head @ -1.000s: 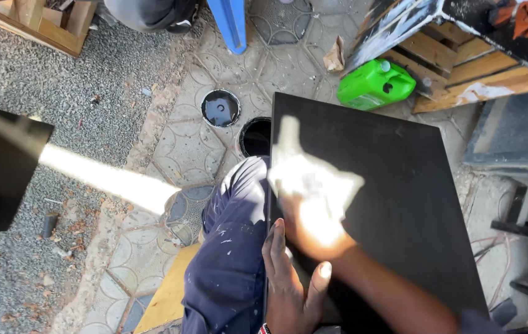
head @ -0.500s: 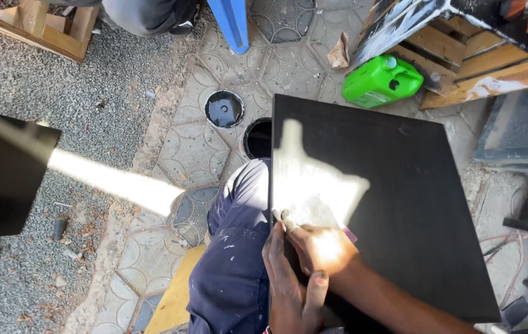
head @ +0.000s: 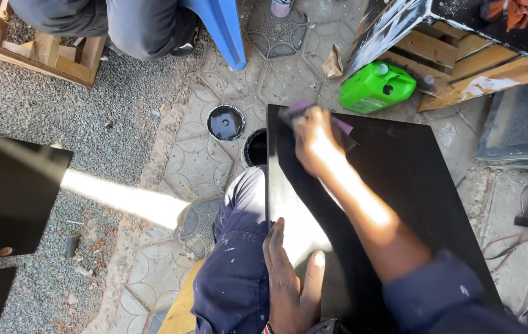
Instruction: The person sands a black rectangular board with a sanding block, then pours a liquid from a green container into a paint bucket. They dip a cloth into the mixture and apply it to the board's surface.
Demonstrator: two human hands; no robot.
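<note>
Right hand (head: pixel 314 139) presses a purple pad (head: pixel 340 125) onto a black board (head: pixel 412 185); left hand (head: pixel 290 281) lies open, steadying its near edge.

Dark navy work trousers, speckled with pale paint flecks and dusty smears over the knee and thigh, cloth creased. Right arm wears a matching navy sleeve pushed up above the forearm, a few small light specks on it; right hand (head: pixel 314 141) is bare, no glove, blurred. Left hand (head: pixel 288 284) also bare, no glove or ring showing, with a thin band at the wrist in red, white and dark beads or thread, cut off by the frame edge.
</note>
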